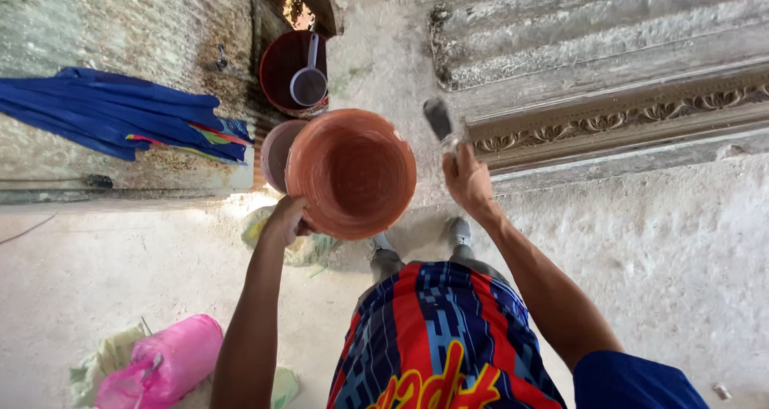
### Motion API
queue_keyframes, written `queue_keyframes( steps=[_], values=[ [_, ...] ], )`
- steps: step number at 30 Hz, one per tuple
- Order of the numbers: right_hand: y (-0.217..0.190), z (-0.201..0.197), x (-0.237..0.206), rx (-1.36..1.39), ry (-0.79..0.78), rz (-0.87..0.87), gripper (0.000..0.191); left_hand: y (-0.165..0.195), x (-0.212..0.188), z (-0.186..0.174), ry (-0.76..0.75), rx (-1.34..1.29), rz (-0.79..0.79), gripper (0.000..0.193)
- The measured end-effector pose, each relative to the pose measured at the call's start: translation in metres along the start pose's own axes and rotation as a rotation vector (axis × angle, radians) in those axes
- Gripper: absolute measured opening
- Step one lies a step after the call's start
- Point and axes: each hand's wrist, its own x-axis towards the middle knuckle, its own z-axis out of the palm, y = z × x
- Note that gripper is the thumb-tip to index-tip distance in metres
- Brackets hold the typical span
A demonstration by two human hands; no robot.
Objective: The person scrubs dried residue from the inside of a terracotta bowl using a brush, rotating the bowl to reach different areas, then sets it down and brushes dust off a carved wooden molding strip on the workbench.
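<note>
Dusty concrete floor (689, 249) beneath the terracotta bowl (352, 173).

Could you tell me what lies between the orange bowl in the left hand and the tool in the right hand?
Nothing: in the head view, only bare dusty floor shows between the orange bowl and the tool held by the right hand.

My bare left hand (287, 219) is reaching forward and curling its fingers shut in a grip, the forearm stretching straight out from the lower frame. My bare right hand (467, 181) is rising with fingers clenching closed, wrist bending slightly, elbow angling outward.
</note>
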Motion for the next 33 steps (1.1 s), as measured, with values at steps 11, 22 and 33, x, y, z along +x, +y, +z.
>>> queue_keyframes(
  steps=[11, 22, 33],
  values=[
    [-0.064, -0.020, 0.005, -0.026, 0.140, -0.220, 0.033, 0.010, -0.031, 0.015, 0.082, -0.086, 0.056, 0.053],
    [-0.090, 0.028, 0.050, -0.050, -0.006, -0.329, 0.035, 0.002, -0.055, 0.069, 0.233, -0.083, 0.571, 0.028],
    [-0.136, 0.051, 0.107, -0.110, -0.501, -0.363, 0.035, 0.049, -0.062, 0.085, 0.437, 0.337, 0.752, 0.036]
  ],
)
